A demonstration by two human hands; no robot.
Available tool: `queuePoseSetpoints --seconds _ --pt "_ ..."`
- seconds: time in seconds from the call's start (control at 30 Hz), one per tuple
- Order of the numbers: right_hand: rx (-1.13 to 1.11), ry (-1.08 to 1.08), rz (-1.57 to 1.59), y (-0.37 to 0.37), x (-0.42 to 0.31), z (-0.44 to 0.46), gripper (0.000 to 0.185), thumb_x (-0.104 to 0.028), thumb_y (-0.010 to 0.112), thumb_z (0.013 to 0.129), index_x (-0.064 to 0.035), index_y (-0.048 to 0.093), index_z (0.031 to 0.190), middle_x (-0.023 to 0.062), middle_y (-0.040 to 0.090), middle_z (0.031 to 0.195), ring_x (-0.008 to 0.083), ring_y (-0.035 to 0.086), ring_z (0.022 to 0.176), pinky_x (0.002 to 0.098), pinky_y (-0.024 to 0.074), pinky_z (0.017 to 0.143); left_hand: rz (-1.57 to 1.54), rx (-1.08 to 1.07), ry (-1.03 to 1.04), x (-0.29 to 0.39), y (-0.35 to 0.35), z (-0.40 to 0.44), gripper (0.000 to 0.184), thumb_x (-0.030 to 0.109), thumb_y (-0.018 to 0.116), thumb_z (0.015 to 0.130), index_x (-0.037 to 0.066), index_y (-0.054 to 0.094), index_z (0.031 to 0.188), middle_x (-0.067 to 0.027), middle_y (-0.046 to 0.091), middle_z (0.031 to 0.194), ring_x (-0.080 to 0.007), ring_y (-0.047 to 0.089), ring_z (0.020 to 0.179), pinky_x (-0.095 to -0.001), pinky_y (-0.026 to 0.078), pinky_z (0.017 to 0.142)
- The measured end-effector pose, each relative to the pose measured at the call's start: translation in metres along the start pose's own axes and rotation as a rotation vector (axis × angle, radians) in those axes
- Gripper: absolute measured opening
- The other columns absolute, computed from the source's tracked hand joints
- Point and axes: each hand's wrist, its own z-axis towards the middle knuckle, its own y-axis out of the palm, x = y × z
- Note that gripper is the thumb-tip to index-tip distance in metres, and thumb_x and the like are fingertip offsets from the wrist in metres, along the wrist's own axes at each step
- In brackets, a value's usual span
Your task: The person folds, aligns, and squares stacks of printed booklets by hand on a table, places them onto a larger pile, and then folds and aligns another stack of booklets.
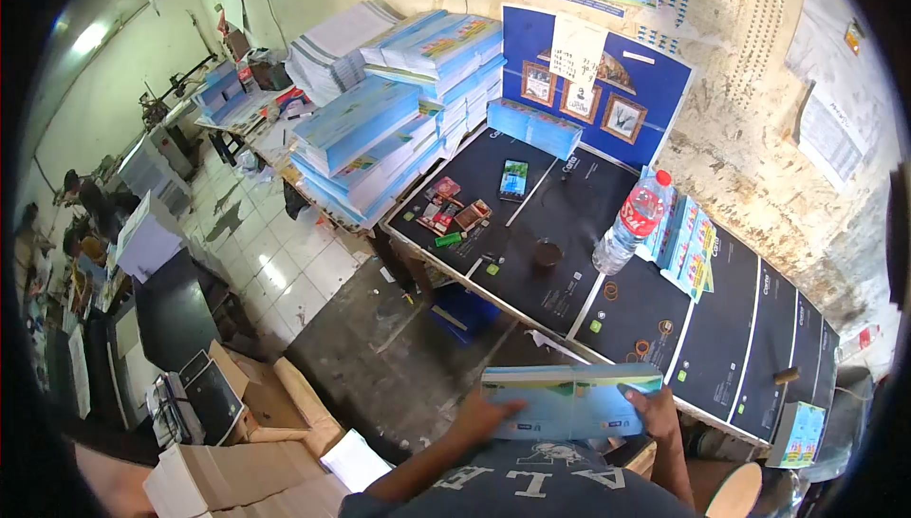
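Close in front of my chest is a thick stack of blue printed booklets [569, 404], held level between my two hands. My left hand [486, 416] grips its left end, with a finger lying along the near face. At the right end my right hand [657, 414] has its thumb on the upper edge; its other fingers are mostly hidden. The stack is just off the near edge of the black-covered table [560, 290]. On that table, the nearest things are several rubber bands [642, 348].
A red-capped plastic bottle [634, 224] stands before more booklets [691, 248]. Farther left lie a phone [513, 180] and small red packets [441, 210]. Tall paper stacks [380, 138] fill the left table. Cardboard boxes [237, 480] are at lower left; people sit at far left.
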Motion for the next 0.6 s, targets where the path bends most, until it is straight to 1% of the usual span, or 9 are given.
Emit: queuePoseSetpoints --seconds 0.03,0.13,0.2,0.23,0.3,0.4,0.43,0.53,0.6 --pt "0.001 -0.019 -0.053 0.007 -0.010 0.008 0.046 -0.021 0.076 0.085 0.0021 0.059 0.122 0.0099 0.067 0.112 0.0178 0.061 0.102 0.0338 0.0483 0.092 0.005 0.002 -0.006 -0.003 -0.006 0.000 0.045 0.027 0.081 0.083 0.002 0.064 0.117 -0.0121 0.071 0.109 -0.0209 0.069 0.097 -0.0368 0.054 0.086" --pt "-0.039 -0.021 -0.124 0.024 -0.051 0.030 0.043 -0.015 0.078 0.083 0.0027 0.061 0.118 0.0103 0.070 0.109 0.0185 0.065 0.100 0.0340 0.0503 0.091 -0.073 0.065 0.199 -0.015 -0.029 0.009 0.041 0.024 0.079 0.085 0.002 0.064 0.117 -0.0102 0.072 0.105 -0.0179 0.069 0.087 -0.0343 0.056 0.077" --pt "-0.026 -0.085 -0.153 0.036 -0.071 0.050 0.041 -0.014 0.079 0.082 0.0028 0.062 0.116 0.0121 0.072 0.106 0.0186 0.067 0.098 0.0341 0.0510 0.089 -0.106 0.116 -0.039 -0.017 -0.046 0.016 0.040 0.021 0.078 0.086 0.002 0.063 0.117 -0.0094 0.071 0.106 -0.0166 0.069 0.085 -0.0334 0.057 0.071" --pt "-0.056 -0.091 -0.224 0.041 -0.093 0.061 0.043 -0.014 0.081 0.080 0.0026 0.063 0.115 0.0112 0.073 0.106 0.0186 0.067 0.099 0.0342 0.0509 0.090 -0.100 0.124 -0.050 -0.012 -0.053 0.016 0.040 0.021 0.078 0.086 0.002 0.063 0.117 -0.0094 0.071 0.106 -0.0166 0.069 0.085 -0.0334 0.057 0.071" --pt "-0.009 -0.219 -0.216 0.057 -0.129 0.084 0.044 -0.015 0.082 0.079 0.0022 0.064 0.115 0.0117 0.073 0.105 0.0183 0.068 0.099 0.0348 0.0510 0.089 -0.332 0.239 0.291 0.024 -0.068 0.014 0.038 0.018 0.077 0.086 0.002 0.063 0.118 -0.0086 0.071 0.107 -0.0165 0.068 0.087 -0.0324 0.058 0.068" --pt "-0.123 -0.261 -0.317 0.071 -0.179 0.134 0.042 -0.011 0.080 0.079 0.0029 0.063 0.114 0.0104 0.072 0.106 0.0182 0.065 0.099 0.0344 0.0494 0.091 -0.246 0.365 0.341 0.071 -0.100 0.018 0.038 0.016 0.075 0.088 0.002 0.062 0.121 -0.0084 0.069 0.110 -0.0167 0.067 0.089 -0.0319 0.059 0.068" --pt "-0.171 -0.302 -0.297 0.077 -0.189 0.159 0.052 -0.016 0.084 0.076 0.0015 0.063 0.120 0.0155 0.073 0.107 0.0205 0.069 0.102 0.0361 0.0508 0.091 -0.243 0.378 0.340 0.084 -0.110 0.021 0.038 0.016 0.075 0.088 0.002 0.062 0.121 -0.0084 0.069 0.110 -0.0167 0.067 0.089 -0.0319 0.059 0.068" --pt "-0.242 -0.392 -0.363 0.109 -0.237 0.230 0.055 -0.027 0.084 0.077 -0.0004 0.064 0.120 0.0163 0.073 0.107 0.0245 0.070 0.101 0.0369 0.0509 0.091 -0.420 0.390 0.427 0.118 -0.147 0.045 0.040 0.020 0.073 0.090 0.001 0.061 0.124 -0.0070 0.068 0.113 -0.0154 0.065 0.092 -0.0312 0.057 0.072" --pt "-0.365 -0.456 -0.403 0.139 -0.260 0.289 0.058 -0.039 0.081 0.078 -0.0029 0.065 0.121 0.0169 0.072 0.108 0.0268 0.069 0.101 0.0376 0.0508 0.091 -0.307 0.567 0.549 0.118 -0.176 0.065 0.042 0.026 0.071 0.093 0.002 0.061 0.126 -0.0063 0.067 0.114 -0.0147 0.063 0.097 -0.0299 0.054 0.078"
